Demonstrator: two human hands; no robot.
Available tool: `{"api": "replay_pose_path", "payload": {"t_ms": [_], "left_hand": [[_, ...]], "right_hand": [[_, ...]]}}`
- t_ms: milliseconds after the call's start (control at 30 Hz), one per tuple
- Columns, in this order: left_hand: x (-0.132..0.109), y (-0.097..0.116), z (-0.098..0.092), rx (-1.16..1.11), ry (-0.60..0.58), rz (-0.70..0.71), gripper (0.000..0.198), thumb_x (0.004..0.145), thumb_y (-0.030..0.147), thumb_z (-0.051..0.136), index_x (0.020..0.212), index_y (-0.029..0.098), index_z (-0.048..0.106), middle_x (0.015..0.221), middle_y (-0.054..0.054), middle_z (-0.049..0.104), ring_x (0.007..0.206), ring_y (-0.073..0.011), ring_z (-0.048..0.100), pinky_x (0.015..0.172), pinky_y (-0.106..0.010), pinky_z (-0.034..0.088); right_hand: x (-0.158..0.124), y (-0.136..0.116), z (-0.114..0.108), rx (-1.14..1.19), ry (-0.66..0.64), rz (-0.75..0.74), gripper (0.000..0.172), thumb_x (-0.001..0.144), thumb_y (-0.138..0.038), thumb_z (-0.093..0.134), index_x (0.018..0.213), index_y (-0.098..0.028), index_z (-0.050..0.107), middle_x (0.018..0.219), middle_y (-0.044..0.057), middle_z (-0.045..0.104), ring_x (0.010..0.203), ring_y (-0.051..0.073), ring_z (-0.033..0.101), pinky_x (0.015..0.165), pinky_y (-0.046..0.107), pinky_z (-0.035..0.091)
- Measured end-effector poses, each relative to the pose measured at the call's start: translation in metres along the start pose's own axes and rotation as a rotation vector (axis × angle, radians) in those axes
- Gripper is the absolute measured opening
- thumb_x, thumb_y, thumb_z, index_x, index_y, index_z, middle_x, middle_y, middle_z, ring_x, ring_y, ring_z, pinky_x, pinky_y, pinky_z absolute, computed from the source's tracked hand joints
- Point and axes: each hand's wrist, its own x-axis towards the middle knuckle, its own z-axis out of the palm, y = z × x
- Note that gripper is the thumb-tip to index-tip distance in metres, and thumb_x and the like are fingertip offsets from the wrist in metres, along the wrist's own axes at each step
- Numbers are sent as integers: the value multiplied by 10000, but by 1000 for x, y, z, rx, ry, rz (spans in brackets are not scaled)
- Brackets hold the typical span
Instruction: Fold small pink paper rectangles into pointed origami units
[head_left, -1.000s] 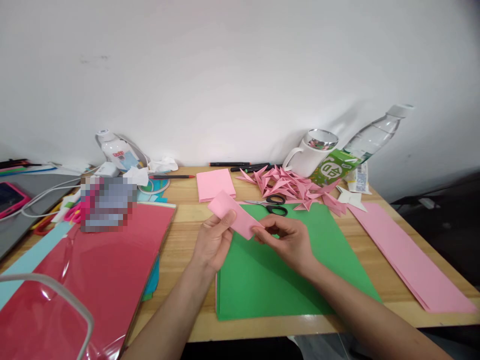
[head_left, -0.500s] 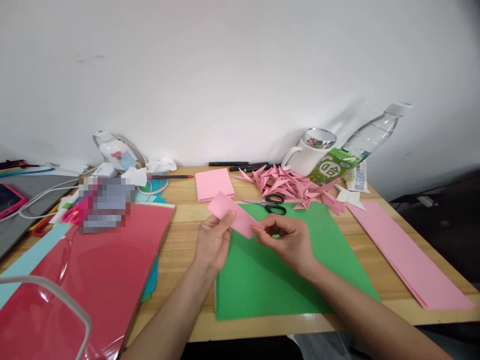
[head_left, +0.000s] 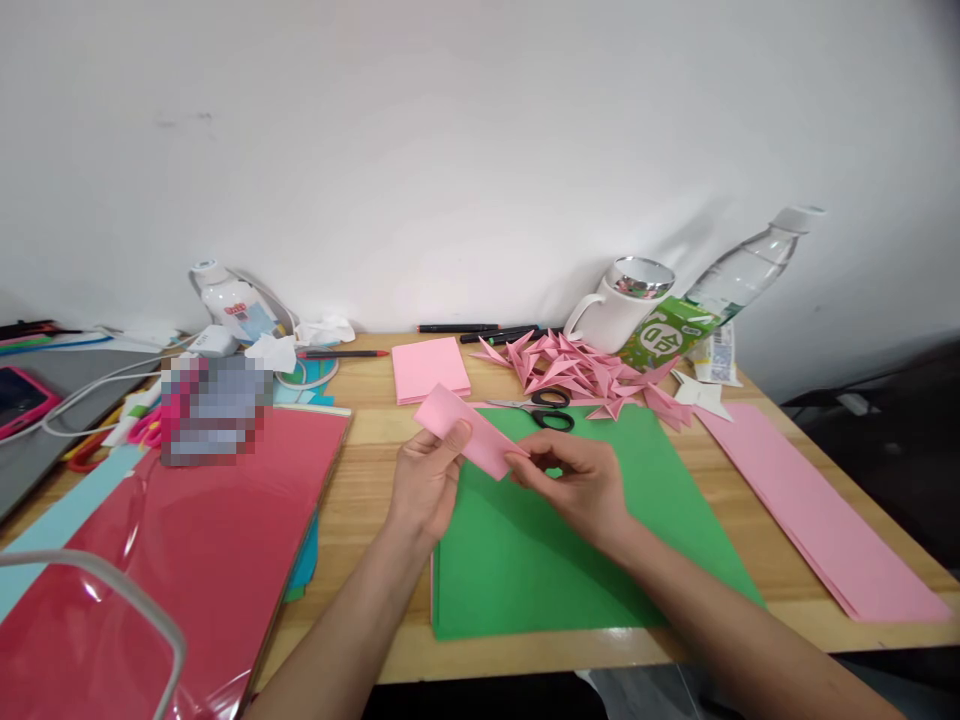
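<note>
A small oblong of matte pink paper (head_left: pixel 484 442), folded flat with crisp straight edges, is held up at a slant above the worktop (head_left: pixel 367 490). The left hand (head_left: pixel 429 478) grips it, thumb pressed on its upper face; the right hand (head_left: pixel 574 480) pinches its lower right corner between thumb and fingers. Below lie large rectangular green paper sheets (head_left: pixel 585 560), with black-handled metal scissors (head_left: pixel 553 420) at their far edge.

Just beyond the held piece is a square stack of pink paper (head_left: pixel 430 370); to its right, a heap of pointed, folded pink paper pieces (head_left: pixel 562 365). A long strip of pink paper (head_left: pixel 817 510) lies at the far right.

Behind the heap, next to a white mug with a shiny metal rim (head_left: pixel 615 312), a green printed carton (head_left: pixel 652 350) shows a white emblem enclosing a green character, too small to read surely. A clear plastic bottle with a white cap (head_left: pixel 750 262) leans behind it, near a white packet with a blue printed code (head_left: pixel 720 355). At the left, a white bottle (head_left: pixel 234 305) carries red lettering, illegible here, and a pale blue label patch.
</note>
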Motion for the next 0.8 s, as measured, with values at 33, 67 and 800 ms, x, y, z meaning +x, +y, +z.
{"api": "replay_pose_path", "payload": {"t_ms": [33, 67, 800], "left_hand": [[0, 0, 0, -3, 0, 2, 262, 455, 201, 848, 643, 100, 696, 655, -33, 693, 614, -103, 609, 610, -205, 487], [0, -1, -1, -5, 2, 5, 262, 458, 201, 847, 647, 100, 696, 659, -33, 694, 619, -103, 611, 615, -205, 489], [-3, -9, -4, 280, -37, 75, 219, 515, 240, 819, 663, 117, 714, 652, -39, 702, 597, -115, 586, 610, -232, 459]], "right_hand": [[0, 0, 0, 6, -2, 2, 142, 778, -238, 616, 678, -143, 651, 552, 24, 628, 466, 106, 555, 433, 207, 454], [0, -1, 0, 12, -4, 5, 145, 778, -241, 617, 677, -143, 651, 553, 25, 630, 466, 107, 557, 433, 207, 456], [4, 5, 0, -80, -88, 53, 175, 795, -308, 593, 733, -161, 665, 668, 41, 670, 590, 141, 577, 510, 233, 454]]}}
